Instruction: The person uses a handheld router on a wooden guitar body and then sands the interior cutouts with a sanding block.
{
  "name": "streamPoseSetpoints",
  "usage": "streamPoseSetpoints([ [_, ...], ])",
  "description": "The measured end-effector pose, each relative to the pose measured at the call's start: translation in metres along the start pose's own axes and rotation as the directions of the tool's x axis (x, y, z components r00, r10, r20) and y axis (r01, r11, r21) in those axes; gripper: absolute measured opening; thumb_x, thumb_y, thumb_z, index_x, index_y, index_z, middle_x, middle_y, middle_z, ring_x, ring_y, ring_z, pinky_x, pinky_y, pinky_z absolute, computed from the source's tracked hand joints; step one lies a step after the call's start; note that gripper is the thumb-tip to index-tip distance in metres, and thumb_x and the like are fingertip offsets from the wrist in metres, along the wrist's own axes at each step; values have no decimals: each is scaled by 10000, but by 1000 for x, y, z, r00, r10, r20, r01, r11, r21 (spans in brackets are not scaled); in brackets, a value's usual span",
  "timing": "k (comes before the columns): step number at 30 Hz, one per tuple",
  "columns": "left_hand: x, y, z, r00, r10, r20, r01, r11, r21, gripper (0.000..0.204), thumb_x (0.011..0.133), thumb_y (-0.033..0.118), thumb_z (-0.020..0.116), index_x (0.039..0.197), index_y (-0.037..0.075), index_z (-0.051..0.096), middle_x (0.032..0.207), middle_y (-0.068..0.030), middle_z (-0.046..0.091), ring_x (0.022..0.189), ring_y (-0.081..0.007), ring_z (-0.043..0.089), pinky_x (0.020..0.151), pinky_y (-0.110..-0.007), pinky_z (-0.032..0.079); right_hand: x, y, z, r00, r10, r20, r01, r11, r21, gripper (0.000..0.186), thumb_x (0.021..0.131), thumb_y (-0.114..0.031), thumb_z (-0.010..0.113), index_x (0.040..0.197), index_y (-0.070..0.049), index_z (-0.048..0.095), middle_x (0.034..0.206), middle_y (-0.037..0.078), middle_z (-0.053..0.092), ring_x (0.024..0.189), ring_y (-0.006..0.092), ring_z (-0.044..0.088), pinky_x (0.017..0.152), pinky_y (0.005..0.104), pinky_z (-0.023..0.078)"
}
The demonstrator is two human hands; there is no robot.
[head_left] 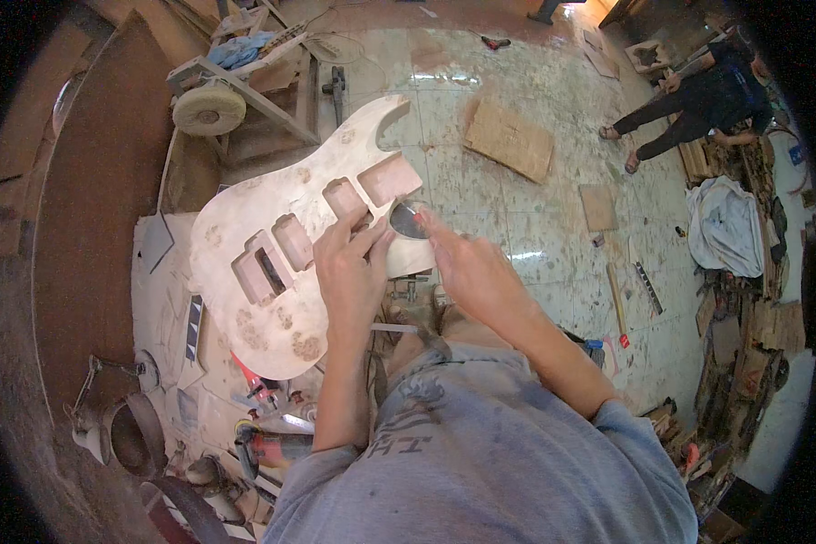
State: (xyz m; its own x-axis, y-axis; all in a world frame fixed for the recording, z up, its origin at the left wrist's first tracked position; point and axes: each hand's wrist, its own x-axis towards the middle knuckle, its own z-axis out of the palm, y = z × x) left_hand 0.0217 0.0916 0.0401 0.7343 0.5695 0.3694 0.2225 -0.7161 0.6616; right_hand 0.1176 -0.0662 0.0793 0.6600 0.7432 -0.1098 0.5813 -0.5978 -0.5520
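Note:
A pale, unpainted electric guitar body (236,227) with brown burl spots lies tilted in front of me. Several routed cavities run across its face. My left hand (346,267) rests on it beside the cavities, fingers bent and pressed together near the lower cutaway; whatever lies between the fingertips is hidden. My right hand (467,272) is closed at the cutaway's right side, around a small slim tool (414,214) with a red part, mostly covered by the fingers. Between the hands, a dark grey rounded patch shows inside the cutaway; I cannot tell what it is.
A buffing wheel (208,111) on a wooden frame stands far left. Power tools (276,446) and a desk lamp (91,435) sit at lower left. Boards (510,140) lie on the tiled floor. At right are a person (698,100), a white sack (725,227) and stacked wood scraps.

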Motion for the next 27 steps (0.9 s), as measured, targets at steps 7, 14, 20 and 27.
streamPoseSetpoints([
  [7,1,-3,-1,999,-38,17,39,999,-31,199,884,166,791,1057,74,829,1184,-114,736,1055,-311,668,986,-413,475,21,46,2,964,-248,-99,252,967,38,453,1054,-203,468,1502,-180,535,960,268,727,867,444,720,793,549,582],
  [14,5,-2,1,998,-55,21,55,998,-31,211,874,160,810,1064,72,831,1191,-137,746,1053,-292,717,949,-393,542,38,75,-31,990,-138,-30,140,986,91,367,1075,-301,507,1391,-215,671,1188,122,743,932,344,729,829,439,565],
  [20,2,-6,2,998,-57,9,57,998,-28,212,873,144,807,1068,65,829,1197,-152,745,1059,-286,721,939,-388,554,33,94,-34,986,144,88,-168,780,603,389,1079,-354,515,1239,-87,749,645,56,641,502,144,573,496,324,453],
  [27,1,2,1,995,-102,-8,102,994,28,220,864,156,814,1065,69,833,1197,-154,745,1058,-277,721,940,-388,556,57,94,-42,952,50,302,-224,788,574,377,1073,-345,543,1135,-41,758,616,59,617,496,141,560,487,317,440],
])
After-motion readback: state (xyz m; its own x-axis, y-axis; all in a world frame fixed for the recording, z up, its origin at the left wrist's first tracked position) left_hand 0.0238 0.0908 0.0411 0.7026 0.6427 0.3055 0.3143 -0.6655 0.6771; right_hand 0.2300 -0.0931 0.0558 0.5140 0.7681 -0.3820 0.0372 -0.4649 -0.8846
